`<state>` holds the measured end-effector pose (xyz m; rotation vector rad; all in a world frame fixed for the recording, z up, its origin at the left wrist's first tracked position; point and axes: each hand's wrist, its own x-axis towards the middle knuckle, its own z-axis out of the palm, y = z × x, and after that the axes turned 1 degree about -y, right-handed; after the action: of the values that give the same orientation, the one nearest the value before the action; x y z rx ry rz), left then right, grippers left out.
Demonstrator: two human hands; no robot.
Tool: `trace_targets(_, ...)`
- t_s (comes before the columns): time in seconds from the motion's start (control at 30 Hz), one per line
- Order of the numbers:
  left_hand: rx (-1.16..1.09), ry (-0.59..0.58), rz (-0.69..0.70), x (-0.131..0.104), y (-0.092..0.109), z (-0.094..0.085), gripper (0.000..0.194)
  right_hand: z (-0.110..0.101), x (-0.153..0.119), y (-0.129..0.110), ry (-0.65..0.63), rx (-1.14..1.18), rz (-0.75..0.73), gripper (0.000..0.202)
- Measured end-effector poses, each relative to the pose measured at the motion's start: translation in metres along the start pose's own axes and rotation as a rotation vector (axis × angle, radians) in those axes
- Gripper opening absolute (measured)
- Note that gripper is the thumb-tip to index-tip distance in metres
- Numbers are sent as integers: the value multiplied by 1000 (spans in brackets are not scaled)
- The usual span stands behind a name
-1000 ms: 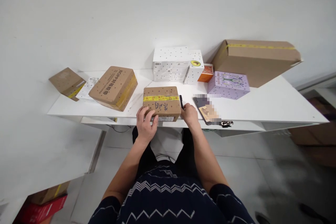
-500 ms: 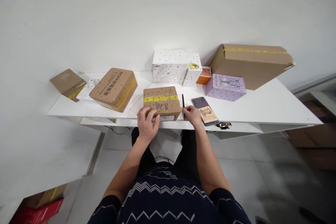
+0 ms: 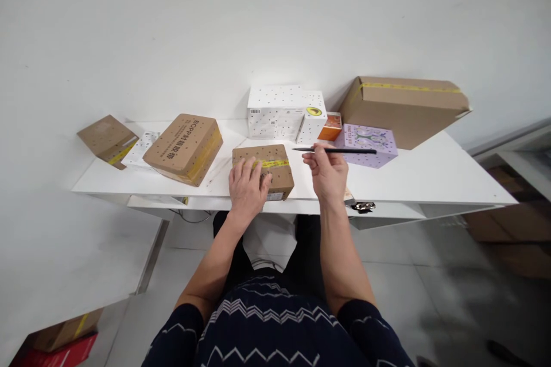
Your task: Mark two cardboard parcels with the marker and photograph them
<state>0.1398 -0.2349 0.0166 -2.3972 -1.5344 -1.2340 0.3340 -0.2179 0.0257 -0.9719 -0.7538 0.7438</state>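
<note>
A small brown cardboard box (image 3: 282,176) with yellow tape across its top sits near the table's front edge. My left hand (image 3: 248,186) lies on the left part of its top, fingers spread and thumb apart, covering much of the handwriting. To the right of the box and raised above the table, my right hand (image 3: 329,176) is closed around a slim black pointed tool (image 3: 353,151). The tool is level, with its thin tip toward the left; I cannot tell whether it is a pen or a narrow knife. Behind my right hand the phone (image 3: 349,199) is mostly hidden.
On the left are a larger brown box (image 3: 181,149), a white dotted box (image 3: 140,152) and a tilted brown box (image 3: 107,137). At the back stand white boxes (image 3: 275,117), an orange box (image 3: 330,126), a purple box (image 3: 370,146) and a big flat carton (image 3: 408,112).
My right hand has lifted the black tool off the table and turned it from upright in view to level. My left hand has slid farther onto the top of the box.
</note>
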Motion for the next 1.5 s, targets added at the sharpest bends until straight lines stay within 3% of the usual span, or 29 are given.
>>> trace_targets(0.2,22,-69,20,7,-2,5,35,41,-6,6,-232,-145,6,34)
trace_targets(0.33,62,-90,37,5,-1,4,35,44,-14,18,-319,-336,-15,34)
trace_targets(0.5,81,-69,45,2,0,5,36,41,-18,16,-376,-500,-109,35)
trace_targets(1.17,57,-71,30,4,-1,6,34,48,-16,13,-429,-640,-190,38)
trace_targets(1.5,243,-122,62,3,2,4,36,47,-15,12,-432,-635,-198,34)
